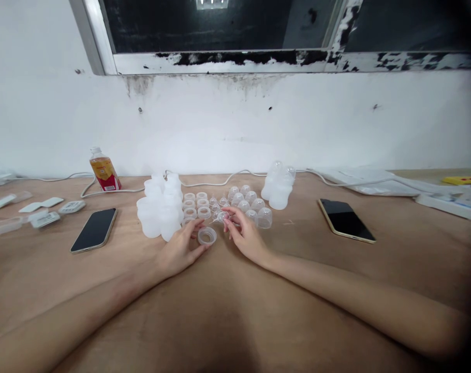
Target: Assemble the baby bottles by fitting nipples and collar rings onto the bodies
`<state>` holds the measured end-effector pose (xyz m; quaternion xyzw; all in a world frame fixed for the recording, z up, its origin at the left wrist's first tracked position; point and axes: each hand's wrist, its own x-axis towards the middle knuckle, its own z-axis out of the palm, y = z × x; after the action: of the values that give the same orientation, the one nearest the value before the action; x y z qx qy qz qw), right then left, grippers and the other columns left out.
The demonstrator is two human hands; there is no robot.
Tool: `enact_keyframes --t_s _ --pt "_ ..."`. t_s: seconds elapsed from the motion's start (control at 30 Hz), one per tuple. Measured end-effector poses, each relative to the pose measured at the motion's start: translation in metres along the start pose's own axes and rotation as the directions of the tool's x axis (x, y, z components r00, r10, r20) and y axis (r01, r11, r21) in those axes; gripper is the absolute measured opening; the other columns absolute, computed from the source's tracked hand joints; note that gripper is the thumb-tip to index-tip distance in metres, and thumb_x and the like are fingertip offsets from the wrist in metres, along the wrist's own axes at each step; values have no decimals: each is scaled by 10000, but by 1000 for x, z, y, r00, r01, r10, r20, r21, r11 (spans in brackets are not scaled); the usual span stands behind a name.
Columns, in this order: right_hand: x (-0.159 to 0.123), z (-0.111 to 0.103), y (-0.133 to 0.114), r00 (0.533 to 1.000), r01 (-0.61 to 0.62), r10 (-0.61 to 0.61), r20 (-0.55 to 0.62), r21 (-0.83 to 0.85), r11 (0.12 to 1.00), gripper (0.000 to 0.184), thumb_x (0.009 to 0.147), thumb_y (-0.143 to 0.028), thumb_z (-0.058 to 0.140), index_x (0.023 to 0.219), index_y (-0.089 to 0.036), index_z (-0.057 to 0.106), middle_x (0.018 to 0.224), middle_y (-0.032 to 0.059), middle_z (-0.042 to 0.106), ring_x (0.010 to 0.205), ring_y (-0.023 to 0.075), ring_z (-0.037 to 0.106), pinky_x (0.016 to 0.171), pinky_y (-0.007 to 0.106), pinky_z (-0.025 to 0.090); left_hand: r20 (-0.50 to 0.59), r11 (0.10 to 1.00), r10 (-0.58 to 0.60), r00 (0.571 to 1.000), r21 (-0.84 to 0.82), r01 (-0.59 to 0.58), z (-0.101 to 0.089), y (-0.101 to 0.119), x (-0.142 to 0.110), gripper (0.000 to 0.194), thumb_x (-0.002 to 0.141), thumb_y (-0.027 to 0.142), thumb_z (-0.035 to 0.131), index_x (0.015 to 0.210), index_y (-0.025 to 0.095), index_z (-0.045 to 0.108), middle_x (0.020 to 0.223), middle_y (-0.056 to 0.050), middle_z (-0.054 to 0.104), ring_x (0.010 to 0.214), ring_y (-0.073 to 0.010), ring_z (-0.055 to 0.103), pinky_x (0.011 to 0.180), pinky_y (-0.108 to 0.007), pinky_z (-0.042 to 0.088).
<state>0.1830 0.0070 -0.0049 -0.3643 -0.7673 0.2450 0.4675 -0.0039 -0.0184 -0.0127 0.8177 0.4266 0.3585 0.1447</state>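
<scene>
My left hand (pixel 181 251) rests on the wooden table (pixel 235 311), its fingers curled around a clear plastic ring (pixel 207 236) that lies flat in front of it. My right hand (pixel 245 235) pinches a small clear nipple (pixel 221 216) between thumb and fingertips, just right of the ring. Behind the hands stand white translucent bottles (pixel 160 210), rows of more rings (pixel 196 203), small nipples (pixel 214 203) and clear domed caps (pixel 249 203).
A group of capped bottles (pixel 278 186) stands behind right. Two dark phones lie flat, one left (pixel 94 229) and one right (pixel 346 220). A drink bottle (pixel 104 171), white cables (pixel 216 182) and small white parts (pixel 45 210) sit along the wall and far left.
</scene>
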Motion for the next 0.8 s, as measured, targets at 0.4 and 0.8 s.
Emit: enact_keyframes --t_s 0.4,0.8 --pt "-4 -3 -8 934 348 -319 161 -202 916 132 830 -183 383 911 -192 487 910 50 558 843 142 529 755 312 446 -12 1000 22 1000 3 -22 -3 7 0 438 754 284 520 1143 184 344 1040 -64 556 933 -166 547 820 -335 460" --pt "-5 -3 -11 848 508 -430 310 -239 828 145 818 -169 412 872 -195 545 970 31 586 996 167 457 865 365 374 -41 993 112 993 49 -110 -4 4 0 404 759 249 524 1124 200 357 1038 -50 503 922 -151 523 804 -305 457"
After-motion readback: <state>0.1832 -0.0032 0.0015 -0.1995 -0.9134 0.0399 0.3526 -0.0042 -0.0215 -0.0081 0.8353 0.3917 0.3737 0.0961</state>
